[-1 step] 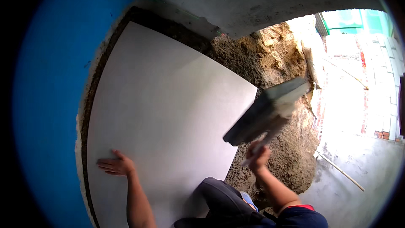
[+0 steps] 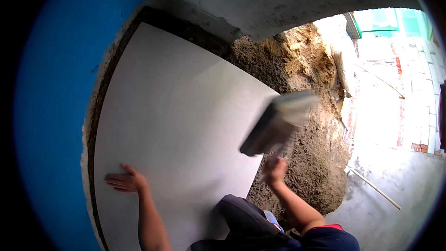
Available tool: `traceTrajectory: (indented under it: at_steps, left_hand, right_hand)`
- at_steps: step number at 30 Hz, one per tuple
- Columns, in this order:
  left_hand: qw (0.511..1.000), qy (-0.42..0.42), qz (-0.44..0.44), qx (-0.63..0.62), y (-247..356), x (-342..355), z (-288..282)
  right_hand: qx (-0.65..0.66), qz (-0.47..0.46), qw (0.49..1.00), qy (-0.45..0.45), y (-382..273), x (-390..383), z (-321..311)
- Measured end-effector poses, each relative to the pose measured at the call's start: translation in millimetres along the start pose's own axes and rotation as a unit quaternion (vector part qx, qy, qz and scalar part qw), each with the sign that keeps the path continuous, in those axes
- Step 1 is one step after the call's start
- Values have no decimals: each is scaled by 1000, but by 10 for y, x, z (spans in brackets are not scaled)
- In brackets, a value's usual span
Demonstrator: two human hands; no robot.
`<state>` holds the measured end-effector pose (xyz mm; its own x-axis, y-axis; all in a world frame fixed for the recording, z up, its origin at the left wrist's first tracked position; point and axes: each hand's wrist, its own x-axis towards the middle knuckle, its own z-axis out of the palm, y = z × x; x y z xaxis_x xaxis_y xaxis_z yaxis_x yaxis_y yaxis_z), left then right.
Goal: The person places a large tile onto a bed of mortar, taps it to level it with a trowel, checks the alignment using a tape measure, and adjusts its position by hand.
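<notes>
Over the tile's (image 2: 172, 97) right edge the tool (image 2: 273, 128) is blurred; beside the tile, the leg (image 2: 244, 214) hides most of a shoe (image 2: 273, 220).

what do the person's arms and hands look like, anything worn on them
The left hand and right hand wear no gloves, though the right is blurred. The left forearm is bare where it shows, with no watch or band. The right forearm is bare up to a dark navy sleeve with a red edge.
</notes>
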<state>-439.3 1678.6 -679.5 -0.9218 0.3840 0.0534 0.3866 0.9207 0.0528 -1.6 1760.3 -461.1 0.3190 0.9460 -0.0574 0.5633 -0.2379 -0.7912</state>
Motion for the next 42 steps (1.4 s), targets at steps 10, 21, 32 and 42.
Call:
traceTrajectory:
  at_steps: [10, 21, 32, 42]
  left_hand:
    - [989, 23, 134, -51, -368, -158, -131]
    - [979, 61, 194, -14, -777, -564, -152]
    - [968, -216, 27, -124, -2797, -2612, -856]
    - [851, -126, -472, -194, -5160, -6031, -2901]
  right_hand:
    - [-2, 225, 951, -214, -636, 824, -1007]
    - [-175, 198, 940, -216, 1346, 229, 194]
    - [-189, 56, 905, -377, 1482, 470, 768]
    - [5, 27, 778, -627, -417, -2067, 1477]
